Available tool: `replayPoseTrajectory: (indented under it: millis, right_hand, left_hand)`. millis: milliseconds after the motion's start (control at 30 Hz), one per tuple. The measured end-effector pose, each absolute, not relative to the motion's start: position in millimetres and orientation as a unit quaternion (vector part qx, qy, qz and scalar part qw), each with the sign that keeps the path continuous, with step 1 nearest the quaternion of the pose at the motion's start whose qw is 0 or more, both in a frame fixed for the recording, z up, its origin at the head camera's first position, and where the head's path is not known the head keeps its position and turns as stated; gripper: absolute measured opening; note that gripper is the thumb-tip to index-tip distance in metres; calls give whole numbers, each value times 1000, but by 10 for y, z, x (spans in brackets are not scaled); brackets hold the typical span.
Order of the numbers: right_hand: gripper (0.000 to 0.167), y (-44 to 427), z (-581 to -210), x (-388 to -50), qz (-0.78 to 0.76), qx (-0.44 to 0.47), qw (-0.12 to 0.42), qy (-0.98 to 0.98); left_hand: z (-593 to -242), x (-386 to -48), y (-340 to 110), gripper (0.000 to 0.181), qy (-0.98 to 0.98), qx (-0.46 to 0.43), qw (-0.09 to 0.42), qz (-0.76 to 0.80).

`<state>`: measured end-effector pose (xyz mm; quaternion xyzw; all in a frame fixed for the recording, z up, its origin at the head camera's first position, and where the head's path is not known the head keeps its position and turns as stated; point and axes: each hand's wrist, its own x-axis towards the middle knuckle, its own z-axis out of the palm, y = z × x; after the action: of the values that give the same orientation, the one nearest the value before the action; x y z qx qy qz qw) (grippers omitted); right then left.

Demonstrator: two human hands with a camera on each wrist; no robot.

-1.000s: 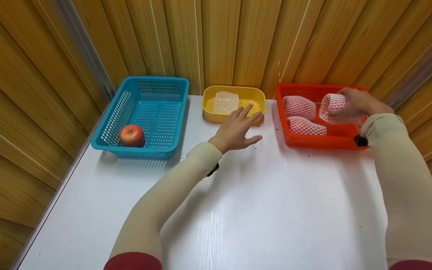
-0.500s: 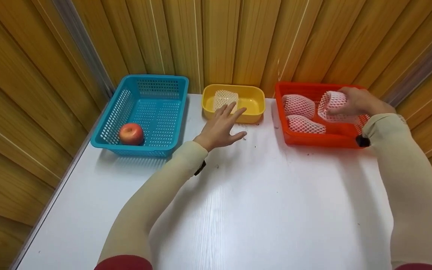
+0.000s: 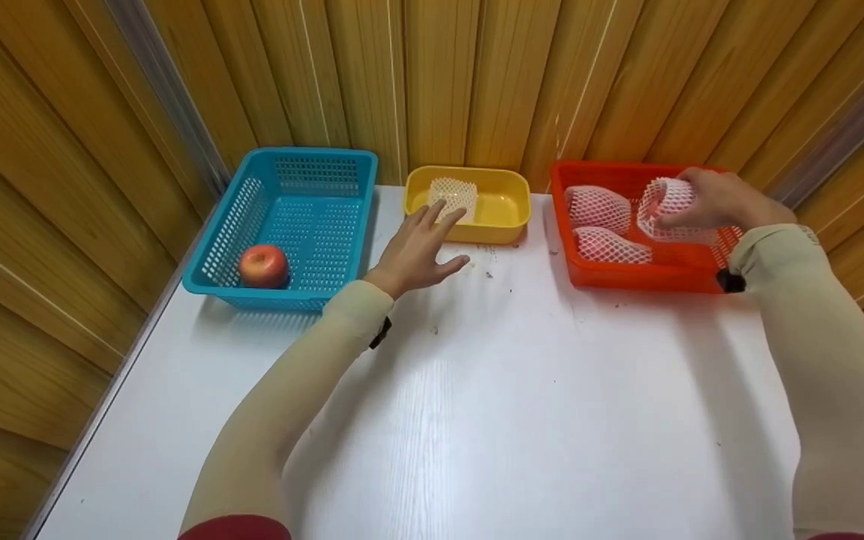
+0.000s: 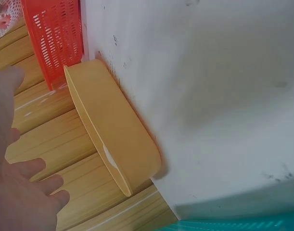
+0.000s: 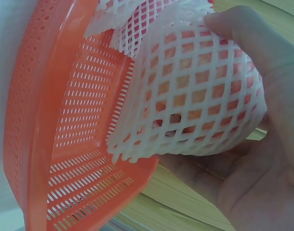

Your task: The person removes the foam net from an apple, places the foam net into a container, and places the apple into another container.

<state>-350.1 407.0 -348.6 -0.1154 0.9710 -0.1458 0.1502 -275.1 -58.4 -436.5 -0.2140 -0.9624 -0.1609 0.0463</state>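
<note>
Currently, from my remote seat, I see the right hand gripping a rounded netted fruit, its red and yellowish skin showing through white foam mesh with diamond openings. It sits at the right side of the red basket, a glossy plastic one with slotted walls; I cannot tell whether it touches the basket's bottom. Beside it in that basket lie two pinkish bundles in similar sleeves.

I find the left hand holding nothing, fingers spread, near the yellow tub, which is smooth, solid-walled and round-cornered, with a flattish piece of white foam net inside. Toward the left I see a blue basket of perforated plastic, a smooth, bare red apple in its near corner. All three containers rest on the white, faintly grained table, against wood-patterned panels.
</note>
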Motion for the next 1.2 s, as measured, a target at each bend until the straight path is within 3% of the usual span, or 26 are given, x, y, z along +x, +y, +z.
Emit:
replayPoseTrajectory:
  millis: [233,667,1200]
  right_hand:
    - [102,4045,-3442,-3468,-144,-122,153,970]
    - [97,3920,-3420,-3450,-127,-140,126,974]
    - [97,3743,-3470,-3471,-144,-133,137,971]
  left_hand:
    - [-4363,-2732,-688,78,-964,-195,43,-176]
    - [-4330,-2688,-852,79,-965,-170,53,-194]
    - [-4398,-2649,-975,80,-963,-137,38,-228]
